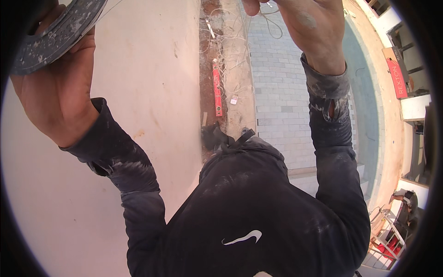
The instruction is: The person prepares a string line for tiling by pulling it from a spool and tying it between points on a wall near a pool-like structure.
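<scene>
At the upper left, my left hand (pixel 60 92) is closed on a dark, ring-shaped spool (pixel 55 41) spattered with pale specks. A thin string runs along its edge, and the view's rim cuts off part of it. My right hand (pixel 314 27) is raised at the top edge. One bent fingertip shows there, while its other fingers are mostly out of the picture. Loops of thin pale cord (pixel 275 28) hang just below that hand; whether it grips them is hidden. Both dark sleeves are dusty with white.
A pale wall (pixel 143 92) rises close on my left. Along its foot, a red spirit level (pixel 217 87) lies in a dirt strip among tangled cord (pixel 230 41). Right of that are pale tiles (pixel 286 97) and a blue-green curved band (pixel 369 120). A metal frame (pixel 385 235) stands far right.
</scene>
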Demonstrator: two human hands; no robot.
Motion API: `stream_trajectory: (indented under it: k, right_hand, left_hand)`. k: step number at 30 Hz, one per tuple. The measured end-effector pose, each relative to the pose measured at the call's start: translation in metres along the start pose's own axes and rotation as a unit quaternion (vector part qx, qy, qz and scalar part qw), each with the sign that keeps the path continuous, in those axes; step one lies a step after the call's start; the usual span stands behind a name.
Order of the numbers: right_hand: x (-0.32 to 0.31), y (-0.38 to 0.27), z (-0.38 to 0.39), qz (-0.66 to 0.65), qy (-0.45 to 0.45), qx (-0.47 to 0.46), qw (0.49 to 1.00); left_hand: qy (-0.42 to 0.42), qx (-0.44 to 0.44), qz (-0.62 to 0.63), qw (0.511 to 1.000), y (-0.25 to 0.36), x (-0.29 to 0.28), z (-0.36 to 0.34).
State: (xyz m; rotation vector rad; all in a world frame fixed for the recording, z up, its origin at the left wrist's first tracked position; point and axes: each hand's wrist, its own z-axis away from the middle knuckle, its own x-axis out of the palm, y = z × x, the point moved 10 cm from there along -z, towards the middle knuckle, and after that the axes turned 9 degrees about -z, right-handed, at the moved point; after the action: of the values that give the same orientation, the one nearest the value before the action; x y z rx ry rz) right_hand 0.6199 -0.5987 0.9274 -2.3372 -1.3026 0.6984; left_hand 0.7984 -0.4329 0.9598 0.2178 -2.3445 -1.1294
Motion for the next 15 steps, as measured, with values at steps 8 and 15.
stream_trajectory:
  k: [8, 15]
  right_hand:
    - [0.012, -0.006, 0.002, -0.151, 0.028, 0.076, 0.985]
    - [0.019, 0.020, 0.018, -0.067, 0.045, 0.111, 0.990]
  left_hand:
    - [0.085, 0.063, -0.075, 0.992, 0.017, -0.029, -0.015]
    - [0.066, 0.058, -0.064, 0.994, 0.002, -0.030, -0.025]
